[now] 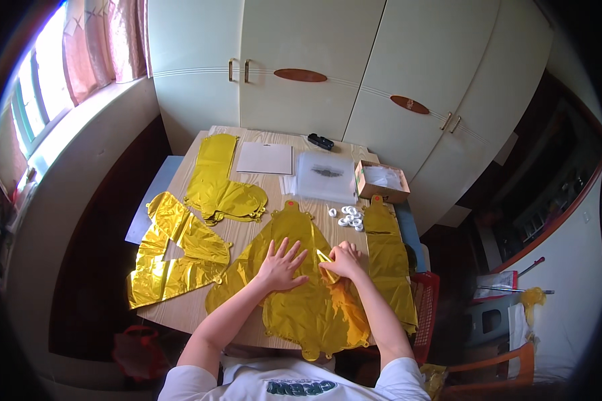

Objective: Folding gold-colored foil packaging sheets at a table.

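A large gold foil balloon [294,311], flat and uninflated, lies on the near middle of the table. On its middle my left hand [282,269] rests flat with the fingers spread. My right hand [344,260] is closed, pinching a lifted fold of the foil to the right; the fingertips are partly hidden. Below that hand, a crumpled part of the foil looks more orange. Other flat gold foil balloons lie around: an L-shaped one [211,167] at the far left, an angular one with a hole [180,250] at the near left, and a long one [388,260] at the right.
Several small white rolls [350,219] sit beyond my right hand. Farther back are a clear plastic stack [326,177], a white sheet [265,158], a black object [321,141] and a cardboard box [388,192] of clear bags. A red basket [427,314] stands by the table's right edge.
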